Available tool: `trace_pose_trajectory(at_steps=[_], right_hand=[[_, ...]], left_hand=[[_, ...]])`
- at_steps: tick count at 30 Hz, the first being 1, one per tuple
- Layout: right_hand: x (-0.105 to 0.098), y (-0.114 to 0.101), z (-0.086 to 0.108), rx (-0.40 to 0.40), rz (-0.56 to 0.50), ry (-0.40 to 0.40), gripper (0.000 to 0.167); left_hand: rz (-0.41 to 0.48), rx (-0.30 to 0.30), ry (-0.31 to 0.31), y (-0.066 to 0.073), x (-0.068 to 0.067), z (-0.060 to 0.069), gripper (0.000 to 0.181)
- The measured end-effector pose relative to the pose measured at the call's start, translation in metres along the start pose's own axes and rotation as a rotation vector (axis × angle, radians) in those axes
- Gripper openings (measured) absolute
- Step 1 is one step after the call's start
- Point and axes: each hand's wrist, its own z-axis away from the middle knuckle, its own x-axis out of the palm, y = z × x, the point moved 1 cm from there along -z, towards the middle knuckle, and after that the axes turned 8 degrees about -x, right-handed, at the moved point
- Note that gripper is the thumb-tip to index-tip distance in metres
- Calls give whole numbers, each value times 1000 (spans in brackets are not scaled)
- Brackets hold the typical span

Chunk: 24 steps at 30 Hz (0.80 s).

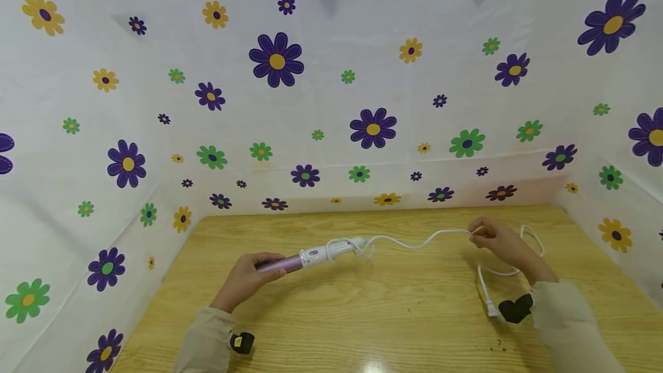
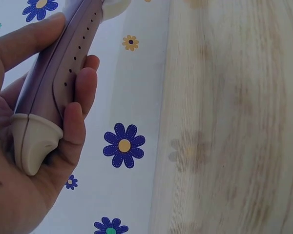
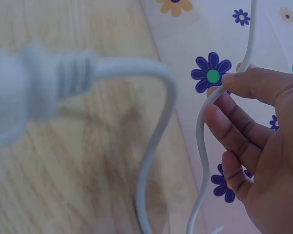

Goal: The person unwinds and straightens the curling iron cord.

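Note:
A curling iron with a purple barrel and white handle is held by my left hand around its purple end, tilted up to the right. In the left wrist view, the fingers of my left hand wrap the purple body, its cream tip near the palm. White cord loops around the handle and runs right to my right hand, which pinches it between thumb and fingers. Beyond that hand the cord hangs down to a white plug, large and blurred in the right wrist view.
The wooden table lies below both hands. White sheeting with printed flowers stands behind the table and along both sides. A black wrist camera sits at the left cuff, another black device at the right cuff.

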Motion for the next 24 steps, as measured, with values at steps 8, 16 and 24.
trace_pose_trajectory(at_steps=[8, 16, 24], right_hand=[[10, 10, 4, 25, 20, 12, 15], [22, 20, 3, 60, 53, -11, 10], [25, 20, 3, 69, 51, -21, 10]], left_hand=[[36, -3, 2, 1, -3, 0, 41], [26, -2, 16, -1, -2, 1, 42], [38, -13, 2, -5, -1, 1, 41]])
